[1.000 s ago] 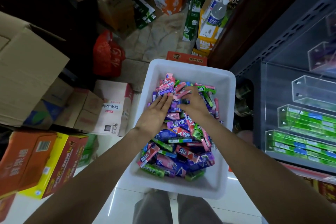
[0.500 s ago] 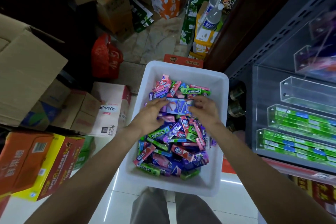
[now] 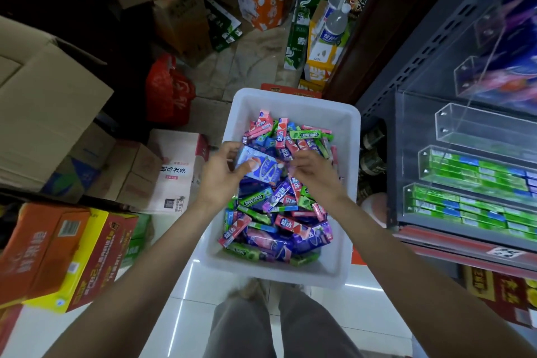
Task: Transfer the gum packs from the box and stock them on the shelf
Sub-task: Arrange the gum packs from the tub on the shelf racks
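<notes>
Lifted clear of the heap since half a second ago, the pale blue gum pack [image 3: 259, 168] now sits tilted in the left hand [image 3: 223, 176], whose thumb and curled fingers grip it by its left end above the white box [image 3: 293, 101]. Beside it the right hand [image 3: 315, 173] hovers with fingers loosely curled, apparently holding nothing, though its fingertips are hard to read. Loose gum packs [image 3: 279, 212] fill the box; the shelf [image 3: 470, 183] stands to the right. Such packs look light, stiff and glossy, so pinching across the long edges should hold.
</notes>
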`<action>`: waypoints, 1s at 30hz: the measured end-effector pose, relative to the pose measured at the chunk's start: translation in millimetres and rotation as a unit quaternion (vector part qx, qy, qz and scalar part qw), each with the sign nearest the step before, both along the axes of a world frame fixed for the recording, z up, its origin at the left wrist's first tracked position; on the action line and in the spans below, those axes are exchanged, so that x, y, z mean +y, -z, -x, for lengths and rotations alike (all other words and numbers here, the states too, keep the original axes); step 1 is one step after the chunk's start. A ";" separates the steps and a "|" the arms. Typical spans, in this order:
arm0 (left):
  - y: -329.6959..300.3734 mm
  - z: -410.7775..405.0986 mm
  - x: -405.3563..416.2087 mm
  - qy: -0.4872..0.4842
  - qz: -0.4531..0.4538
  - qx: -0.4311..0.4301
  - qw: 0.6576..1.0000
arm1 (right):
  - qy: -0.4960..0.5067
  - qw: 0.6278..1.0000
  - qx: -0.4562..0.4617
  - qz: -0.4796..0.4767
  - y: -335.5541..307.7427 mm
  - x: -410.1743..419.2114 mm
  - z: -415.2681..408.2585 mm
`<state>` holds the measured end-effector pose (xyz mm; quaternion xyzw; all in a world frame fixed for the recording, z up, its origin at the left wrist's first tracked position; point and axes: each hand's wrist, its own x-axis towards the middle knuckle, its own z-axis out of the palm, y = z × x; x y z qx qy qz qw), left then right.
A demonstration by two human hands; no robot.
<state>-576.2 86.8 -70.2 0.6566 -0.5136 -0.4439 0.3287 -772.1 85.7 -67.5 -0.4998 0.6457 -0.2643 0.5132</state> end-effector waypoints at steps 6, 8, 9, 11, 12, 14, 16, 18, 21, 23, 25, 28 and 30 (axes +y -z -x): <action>-7.5 -32.2 25.8 -0.064 0.045 -0.094 0.992 | -0.164 0.969 0.182 -0.004 24.2 5.9 -26.0; -6.4 -39.7 30.2 -0.071 0.037 -0.089 0.993 | -0.152 0.971 0.183 -0.003 27.3 4.7 -30.8; -5.7 -42.0 31.5 -0.073 0.038 -0.085 0.993 | -0.145 0.974 0.174 -0.002 27.9 3.8 -32.1; -5.0 -45.8 32.8 -0.078 0.041 -0.081 0.993 | -0.137 0.978 0.157 0.009 29.2 0.7 -35.2; -4.7 -45.9 32.7 -0.079 0.041 -0.077 0.993 | -0.135 0.978 0.155 0.022 28.6 -1.0 -35.4; -3.6 -46.8 32.3 -0.082 0.037 -0.067 0.994 | -0.146 0.972 0.174 0.052 27.2 -4.7 -37.8; -0.4 -47.9 31.3 -0.083 0.032 -0.064 0.994 | -0.170 0.961 0.208 0.069 27.7 -8.6 -41.4; 4.0 -49.3 30.0 -0.080 0.025 -0.068 0.994 | -0.175 0.953 0.235 0.076 29.6 -12.5 -45.4; 5.1 -48.4 28.1 -0.071 0.025 -0.063 0.995 | -0.174 0.940 0.279 0.094 32.4 -20.2 -47.0; 3.0 -47.2 26.3 -0.063 0.021 -0.057 0.996 | -0.183 0.936 0.284 0.103 28.5 -23.9 -44.1; -0.8 -46.6 24.4 -0.059 0.018 -0.040 0.997 | -0.187 0.943 0.258 0.093 24.6 -24.4 -38.8; -7.0 -45.9 18.9 -0.064 0.013 0.003 0.998 | -0.115 0.972 0.192 0.068 16.2 -22.3 -27.9; -12.9 -43.5 14.3 -0.065 0.015 0.025 0.997 | -0.008 0.997 0.080 0.021 0.5 -19.3 -19.2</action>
